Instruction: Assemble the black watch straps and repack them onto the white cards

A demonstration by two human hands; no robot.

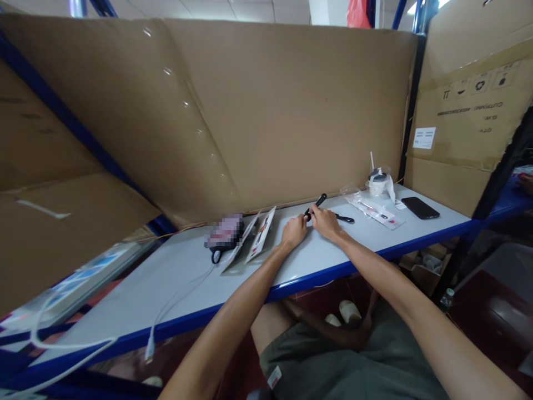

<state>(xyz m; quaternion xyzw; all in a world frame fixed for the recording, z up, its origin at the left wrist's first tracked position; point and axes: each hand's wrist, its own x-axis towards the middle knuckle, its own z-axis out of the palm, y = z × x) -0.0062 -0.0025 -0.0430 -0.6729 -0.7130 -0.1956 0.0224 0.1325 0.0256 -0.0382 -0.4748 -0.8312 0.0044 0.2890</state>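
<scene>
At my far left a long white power strip with blue markings [89, 280] lies beside the pale grey worktop [175, 258]. A thin white cable [165, 304] crosses the worktop and its plug end hangs over the blue front edge, apparently left loose. Next is a dark, rounded pouch-like object with a blurred top [225, 233]; two flat white printed cards [261, 236] are tilted up beside it, perhaps because it props them. Then comes my left grip [295, 229], closed on the lower end of a slim black stick-shaped tool [321, 200]. My right grip [325, 222] meets it there, pinching the same tool, probably to steady it; its upper end points away from me. Just beyond my right knuckles lies a second black handle [345, 219]. Further right are a clear plastic sleeve with a white card [377, 213], a lidded plastic cup with a straw [378, 186] and a flat black phone [420, 208], seemingly set aside to leave my hands room.
</scene>
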